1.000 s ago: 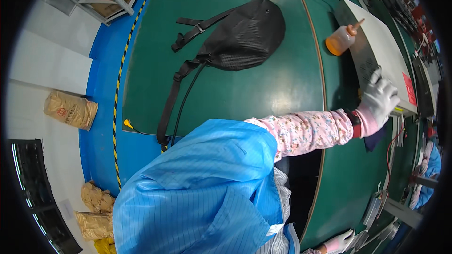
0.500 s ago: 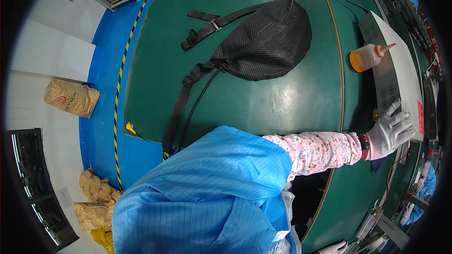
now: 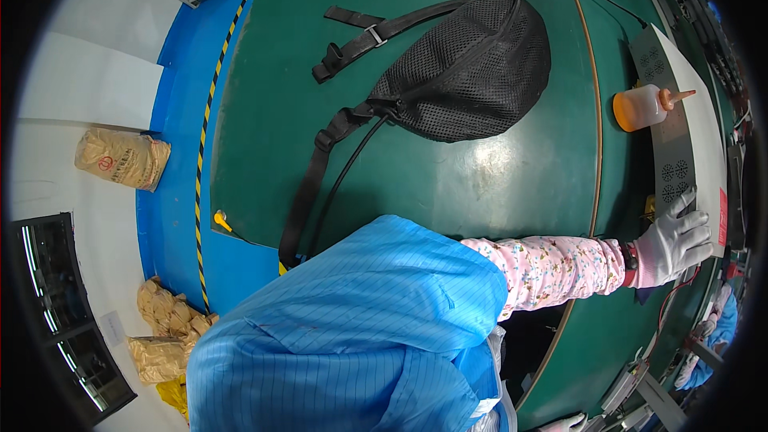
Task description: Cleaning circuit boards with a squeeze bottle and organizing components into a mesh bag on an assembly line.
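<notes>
A hand in a white glove [image 3: 676, 242], at the end of a pink floral sleeve [image 3: 552, 268], lies with its fingers [image 3: 686, 206] spread flat on the near end of a long grey metal panel [image 3: 680, 124]; it grips nothing, and which of the person's hands it is cannot be told. The panel lies along the right side of the green counter [image 3: 448, 184], with clusters of small holes in it and a small red label [image 3: 722, 228] just beside the fingertips. An orange squeeze bottle [image 3: 640, 108] with a pointed nozzle lies on its side against the panel's left edge, well up from the glove. A black mesh sling bag [image 3: 472, 64] rests in the middle of the counter, its straps trailing toward the near edge. The blue striped smock [image 3: 352, 336] fills the lower middle. On the floor to the left sit a tan sack [image 3: 122, 158] with a red round mark, and more crumpled tan bags [image 3: 164, 328] lower down. A yellow-and-black striped tape [image 3: 210, 120] borders the blue floor strip.
</notes>
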Action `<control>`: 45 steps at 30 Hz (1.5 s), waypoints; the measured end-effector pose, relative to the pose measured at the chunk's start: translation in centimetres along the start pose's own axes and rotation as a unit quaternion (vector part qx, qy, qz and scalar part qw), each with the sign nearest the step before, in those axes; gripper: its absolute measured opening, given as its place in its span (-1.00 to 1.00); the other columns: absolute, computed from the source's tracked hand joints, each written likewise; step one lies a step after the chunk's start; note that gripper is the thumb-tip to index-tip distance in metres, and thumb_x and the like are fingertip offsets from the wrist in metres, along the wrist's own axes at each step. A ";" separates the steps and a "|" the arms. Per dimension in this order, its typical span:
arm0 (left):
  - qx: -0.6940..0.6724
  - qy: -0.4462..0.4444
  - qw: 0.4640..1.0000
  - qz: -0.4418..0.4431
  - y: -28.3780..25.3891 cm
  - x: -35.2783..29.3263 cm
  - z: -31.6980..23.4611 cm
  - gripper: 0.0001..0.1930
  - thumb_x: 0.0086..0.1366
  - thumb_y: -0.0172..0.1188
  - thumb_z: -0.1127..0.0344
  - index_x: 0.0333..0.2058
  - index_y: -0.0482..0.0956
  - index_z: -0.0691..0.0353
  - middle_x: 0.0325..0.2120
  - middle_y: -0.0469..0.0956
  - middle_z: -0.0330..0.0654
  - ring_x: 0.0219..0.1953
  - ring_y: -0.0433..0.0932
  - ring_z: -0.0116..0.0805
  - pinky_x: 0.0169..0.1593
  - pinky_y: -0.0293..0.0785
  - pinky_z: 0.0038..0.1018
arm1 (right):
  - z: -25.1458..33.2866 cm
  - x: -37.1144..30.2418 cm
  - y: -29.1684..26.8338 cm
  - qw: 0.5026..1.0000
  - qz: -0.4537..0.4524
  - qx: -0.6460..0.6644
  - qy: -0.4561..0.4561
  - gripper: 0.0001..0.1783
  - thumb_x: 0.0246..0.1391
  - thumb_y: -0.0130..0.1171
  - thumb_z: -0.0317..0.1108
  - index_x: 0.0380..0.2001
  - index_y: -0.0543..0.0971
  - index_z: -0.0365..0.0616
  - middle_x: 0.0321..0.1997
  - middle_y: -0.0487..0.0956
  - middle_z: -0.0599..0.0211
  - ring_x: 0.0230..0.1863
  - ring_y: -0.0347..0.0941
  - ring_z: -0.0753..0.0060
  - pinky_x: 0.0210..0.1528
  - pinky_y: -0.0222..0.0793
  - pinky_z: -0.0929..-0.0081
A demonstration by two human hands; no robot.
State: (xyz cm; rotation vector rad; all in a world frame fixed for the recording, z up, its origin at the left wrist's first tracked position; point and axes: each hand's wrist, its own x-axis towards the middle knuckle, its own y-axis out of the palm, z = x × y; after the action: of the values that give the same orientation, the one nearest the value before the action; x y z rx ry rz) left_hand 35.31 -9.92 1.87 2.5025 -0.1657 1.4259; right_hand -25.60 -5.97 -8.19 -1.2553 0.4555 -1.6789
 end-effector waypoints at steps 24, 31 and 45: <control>0.000 -0.005 1.000 -0.007 0.7 -0.2 -0.1 -0.76 0.12 0.26 0.31 -0.21 0.53 0.13 -0.15 0.47 -0.11 0.06 0.48 -0.07 0.41 0.09 0.32 | 5.9 -1.4 -1.4 0.995 -0.004 -0.090 -0.048 -0.60 0.37 0.09 -0.18 0.04 0.62 -0.29 0.11 0.58 -0.16 0.10 0.52 -0.13 0.25 0.45 0.17; 0.004 -0.008 1.000 0.006 0.6 -0.4 0.1 -0.75 0.10 0.26 0.30 -0.21 0.53 0.12 -0.15 0.46 -0.10 0.07 0.47 -0.05 0.41 0.08 0.34 | 4.5 -1.1 -1.3 0.993 0.004 -0.107 -0.054 -0.60 0.37 0.08 -0.18 0.05 0.62 -0.29 0.13 0.57 -0.16 0.11 0.51 -0.15 0.26 0.44 0.17; -0.027 0.018 0.999 0.025 0.6 1.3 -1.7 -0.72 0.13 0.24 0.31 -0.15 0.55 0.14 -0.16 0.51 -0.12 0.05 0.49 -0.05 0.34 0.21 0.22 | 7.8 -3.1 -3.1 0.989 -0.022 -0.144 0.015 -0.61 0.37 0.03 -0.21 0.03 0.63 -0.27 0.04 0.65 -0.03 0.03 0.56 -0.03 0.19 0.44 0.29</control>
State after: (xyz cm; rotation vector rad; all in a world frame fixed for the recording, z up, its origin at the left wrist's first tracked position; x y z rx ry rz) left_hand 34.38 -9.96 3.90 2.4443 -0.2591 1.4648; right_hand -20.10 -0.05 -4.37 -1.4592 0.7125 -1.7139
